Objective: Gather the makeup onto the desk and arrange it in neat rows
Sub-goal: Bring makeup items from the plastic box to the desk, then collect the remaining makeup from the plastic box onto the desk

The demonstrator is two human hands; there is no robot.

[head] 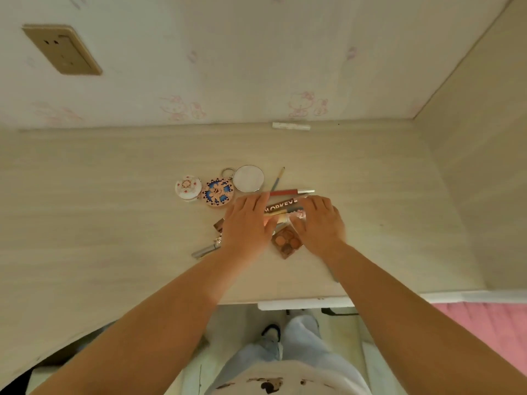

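Both hands are down on the pile: the left hand [248, 223] lies flat with straight fingers pressing the ends of a bunch of sticks, and the right hand [319, 220] meets it from the other side, fingers looser, touching the same bunch. Neither grip is closed round anything that I can make out (the fingertips are partly hidden).

Between them sit a brown tube lettered in white [281, 206], a red pencil [291, 191] just behind it, and an open eyeshadow palette [286, 238] nearer the person. I judge this to be the squaring-up step, nudging the long pieces parallel.

Further out, a white round compact [188, 187], a blue-patterned compact [217, 192] and a small round mirror [248, 178] already stand side by side, with a thin brush [277, 178] angled beside them. A silver tube [204, 250] lies askew at the left wrist.

Next likely calls for spreading the sticks apart evenly. The tabletop [99, 195] offers wide room left and behind; a side panel [470, 166] limits the right.
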